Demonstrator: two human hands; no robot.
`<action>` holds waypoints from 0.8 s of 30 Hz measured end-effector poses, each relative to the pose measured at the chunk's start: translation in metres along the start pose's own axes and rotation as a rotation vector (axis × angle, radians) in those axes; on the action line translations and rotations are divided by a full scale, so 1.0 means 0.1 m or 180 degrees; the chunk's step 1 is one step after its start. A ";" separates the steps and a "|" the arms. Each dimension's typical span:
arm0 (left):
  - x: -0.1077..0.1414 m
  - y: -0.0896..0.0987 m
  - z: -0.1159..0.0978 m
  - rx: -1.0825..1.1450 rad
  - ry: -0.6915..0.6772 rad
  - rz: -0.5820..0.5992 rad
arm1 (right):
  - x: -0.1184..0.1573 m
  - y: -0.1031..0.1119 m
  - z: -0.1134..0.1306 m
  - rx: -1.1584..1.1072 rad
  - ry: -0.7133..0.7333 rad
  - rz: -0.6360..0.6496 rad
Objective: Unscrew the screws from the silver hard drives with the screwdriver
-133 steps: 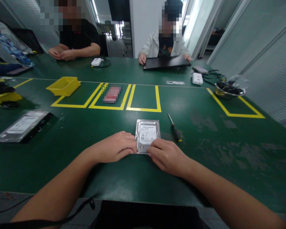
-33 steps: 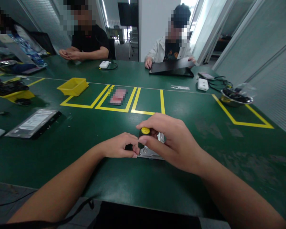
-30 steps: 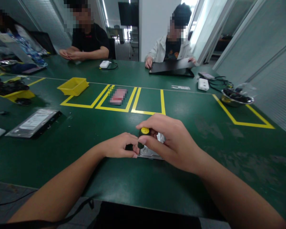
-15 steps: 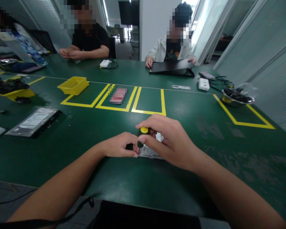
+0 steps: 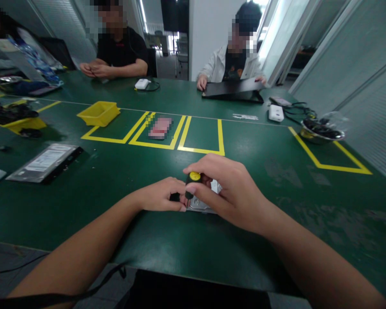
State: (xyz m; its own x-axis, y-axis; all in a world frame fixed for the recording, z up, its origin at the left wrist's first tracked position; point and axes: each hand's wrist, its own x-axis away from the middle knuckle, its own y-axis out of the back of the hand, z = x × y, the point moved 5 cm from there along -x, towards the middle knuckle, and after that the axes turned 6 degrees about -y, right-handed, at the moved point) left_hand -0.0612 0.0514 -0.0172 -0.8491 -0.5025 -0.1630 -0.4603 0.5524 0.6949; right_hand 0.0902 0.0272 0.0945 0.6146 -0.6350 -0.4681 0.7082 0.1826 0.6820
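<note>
My right hand (image 5: 227, 191) is closed round a screwdriver (image 5: 194, 177) with a yellow-topped black handle. The screwdriver stands upright, its shaft pointing down at the left edge of a silver metal hard drive (image 5: 201, 205). Much of the drive is hidden under my right hand. At the drive's left edge is my left hand (image 5: 164, 195), thumb and fingers closed in on the edge near the screwdriver's tip. The drive lies on the green table (image 5: 167, 240).
Another hard drive (image 5: 46, 162) lies at the left. Beyond are a yellow bin (image 5: 99, 113), a pixelated pink item (image 5: 161, 128) and a metal bowl (image 5: 321, 131) of dark parts at the right. Across the table, a person holds a black panel (image 5: 233, 91); others sit further left.
</note>
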 end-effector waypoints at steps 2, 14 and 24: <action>0.00 0.00 0.00 -0.0028 0.0017 -0.0044 | 0.01 0.00 0.02 0.0020 -0.0007 0.0049; 0.00 -0.01 0.03 -0.0052 0.0035 0.0003 | 0.06 0.04 0.08 -0.0026 -0.0015 -0.0019; -0.01 0.02 -0.05 0.0019 0.0119 0.0071 | 0.03 0.03 0.09 -0.0407 -0.0072 0.0110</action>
State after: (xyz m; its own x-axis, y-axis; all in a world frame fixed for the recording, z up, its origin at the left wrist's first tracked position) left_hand -0.0600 0.0500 -0.0122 -0.8490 -0.5143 -0.1213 -0.4430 0.5676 0.6939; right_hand 0.0910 0.0191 0.1008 0.6324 -0.6432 -0.4318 0.7261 0.2979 0.6197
